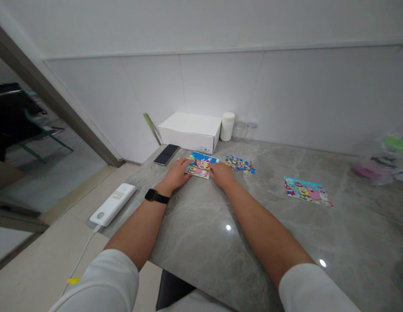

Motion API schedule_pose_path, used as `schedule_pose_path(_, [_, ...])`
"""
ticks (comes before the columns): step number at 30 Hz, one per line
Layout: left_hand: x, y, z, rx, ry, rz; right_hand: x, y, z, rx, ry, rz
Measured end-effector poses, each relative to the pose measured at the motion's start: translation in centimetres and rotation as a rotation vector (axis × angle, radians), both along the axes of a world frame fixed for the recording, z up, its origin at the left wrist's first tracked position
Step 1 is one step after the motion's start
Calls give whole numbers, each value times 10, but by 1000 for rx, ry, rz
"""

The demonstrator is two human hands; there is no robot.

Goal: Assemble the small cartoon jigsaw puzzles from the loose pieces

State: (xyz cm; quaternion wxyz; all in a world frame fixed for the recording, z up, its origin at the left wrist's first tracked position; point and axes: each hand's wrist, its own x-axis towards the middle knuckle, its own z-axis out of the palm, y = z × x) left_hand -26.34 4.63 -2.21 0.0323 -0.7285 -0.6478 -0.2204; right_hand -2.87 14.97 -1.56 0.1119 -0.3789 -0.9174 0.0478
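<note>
A colourful cartoon jigsaw puzzle lies flat on the grey table, blue along its far part. Its near strip looks paler than the rest. At the left edge of the puzzle, my left hand has its fingers closed on the border. My right hand is curled at the right side, fingertips on the puzzle's surface; any small piece under them is hidden. Just beyond my right hand spreads a heap of loose puzzle pieces. Farther right lies a flat cartoon picture card, touched by neither hand.
Behind the puzzle stand a white box, a white bottle and two clear jars along the wall. A phone lies at left, and a white power strip by the left edge. Plastic bags sit far right.
</note>
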Motion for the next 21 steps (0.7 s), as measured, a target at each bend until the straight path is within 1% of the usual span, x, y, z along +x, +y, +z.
schedule_pose_path(2, [1, 1, -1, -4, 9, 16, 0, -1, 2, 14, 22, -17])
schedule_pose_path(4, [1, 0, -1, -6, 16, 30, 1, -2, 4, 33, 58, 2])
schedule_pose_path(6, [2, -2, 2, 7, 30, 51, 2, -5, 6, 43, 85, 97])
schedule_pose_path(9, [2, -8, 10, 19, 68, 58, 2, -12, 8, 29, 119, 307])
schedule_pose_path(10, [3, -11, 12, 8, 79, 42, 2, -14, 9, 17, 140, 354])
schedule_pose_path(12, [4, -14, 17, -33, 84, -2, 2, -18, 9, -8, 195, 391])
schedule_pose_path(14, [7, -15, 18, -83, 67, -33, 1, -18, 8, -15, 239, 361])
schedule_pose_path(16, [9, -13, 16, -129, 52, -49, 1, -14, 5, -5, 243, 291])
schedule_pose_path(19, [9, -12, 11, -164, 65, -41, 2, -5, -1, -4, 169, 189])
schedule_pose_path(21, [7, -13, 10, -168, 77, -54, 3, -1, -5, -16, 102, 160])
